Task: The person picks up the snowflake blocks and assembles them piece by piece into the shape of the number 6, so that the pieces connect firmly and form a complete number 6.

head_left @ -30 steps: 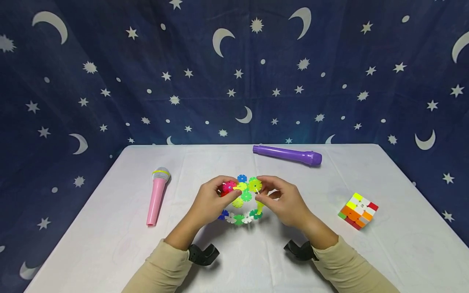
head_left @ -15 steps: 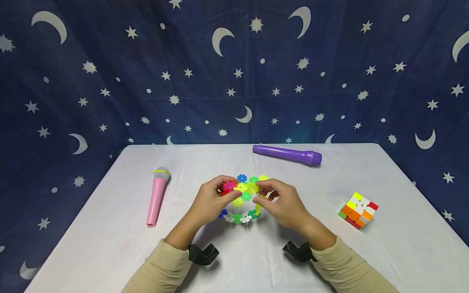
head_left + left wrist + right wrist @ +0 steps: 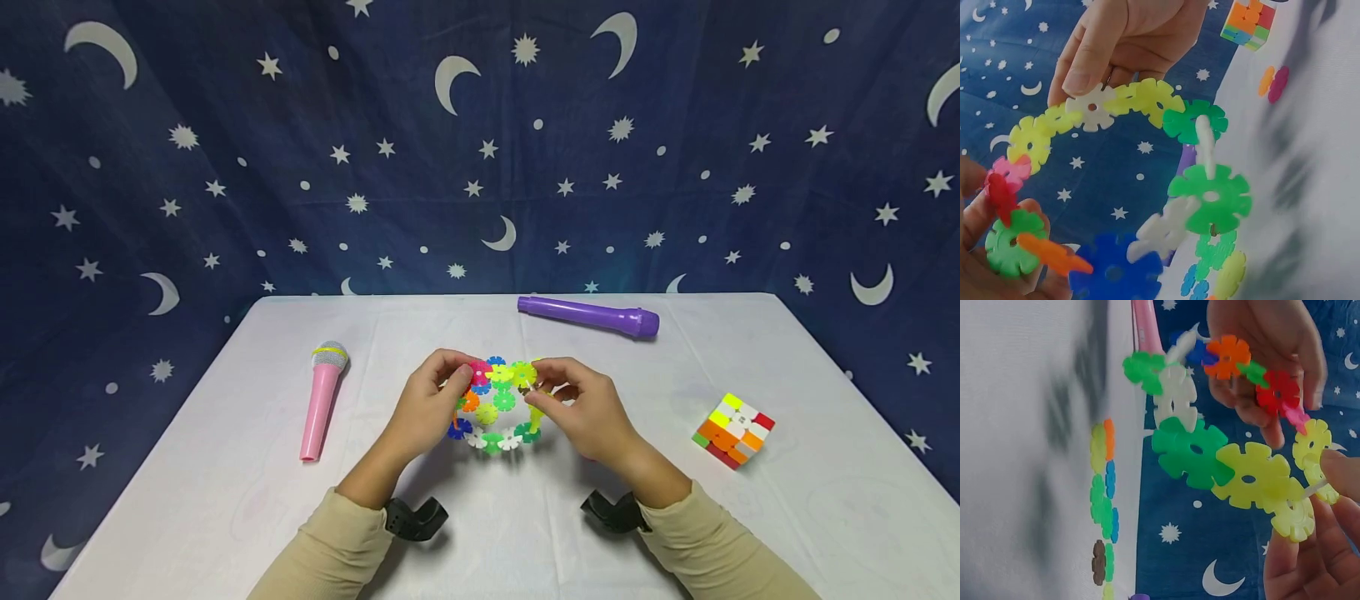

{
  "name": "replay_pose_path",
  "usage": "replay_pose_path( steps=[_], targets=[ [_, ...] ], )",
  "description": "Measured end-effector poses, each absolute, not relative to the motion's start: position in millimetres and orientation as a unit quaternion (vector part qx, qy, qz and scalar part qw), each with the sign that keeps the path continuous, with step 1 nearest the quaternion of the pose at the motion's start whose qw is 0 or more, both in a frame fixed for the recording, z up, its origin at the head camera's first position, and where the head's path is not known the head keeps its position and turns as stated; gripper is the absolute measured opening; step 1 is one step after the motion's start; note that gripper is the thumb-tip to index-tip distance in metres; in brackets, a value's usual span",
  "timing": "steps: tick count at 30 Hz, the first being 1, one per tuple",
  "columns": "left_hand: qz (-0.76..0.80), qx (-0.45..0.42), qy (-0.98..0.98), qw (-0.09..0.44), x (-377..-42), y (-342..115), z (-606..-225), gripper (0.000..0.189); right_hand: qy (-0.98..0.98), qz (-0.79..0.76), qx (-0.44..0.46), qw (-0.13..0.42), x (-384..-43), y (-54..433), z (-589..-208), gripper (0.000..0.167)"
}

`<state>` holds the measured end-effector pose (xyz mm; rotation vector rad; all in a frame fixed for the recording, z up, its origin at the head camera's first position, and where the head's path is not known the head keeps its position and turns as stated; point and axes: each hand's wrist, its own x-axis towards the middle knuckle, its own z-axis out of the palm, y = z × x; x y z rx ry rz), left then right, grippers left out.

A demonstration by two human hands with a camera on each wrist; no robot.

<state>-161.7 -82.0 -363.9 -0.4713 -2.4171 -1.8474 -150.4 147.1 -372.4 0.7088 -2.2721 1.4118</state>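
Observation:
A ring of interlocked, notched plastic snowflake discs [image 3: 491, 443] hangs above the table between both hands. It is made of pink, red, orange, blue, green, white and yellow discs. My left hand [image 3: 429, 404] pinches the ring by its pink and red discs, with a green disc [image 3: 1015, 242] against the fingers in the left wrist view. On the other side my right hand [image 3: 592, 410] holds it between thumb and fingertips at a white disc [image 3: 1092, 107] among yellow ones. Several loose discs [image 3: 504, 401] lie on the table beyond, seen through the ring; some are hidden.
A pink microphone [image 3: 321, 408] with a grey head lies to the left on the white table [image 3: 225, 517]. At the back is a purple microphone [image 3: 588, 317]. To the right sits a puzzle cube [image 3: 733, 432]. A dark star-patterned cloth [image 3: 480, 183] hangs behind.
My left hand has shifted slightly away from me, raising the left side of the ring and uncovering an orange disc. The right hand moved a little left, then back right.

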Motion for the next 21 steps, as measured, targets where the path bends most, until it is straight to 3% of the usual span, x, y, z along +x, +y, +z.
replay_pose_path(
  steps=[21],
  targets=[
    [-0.585,-0.142,-0.798,0.044,-161.5,-81.5,-364.8,0.009,-0.798,0.521,0.246,0.177,-152.7,151.2,-374.8,0.03]
  ],
)
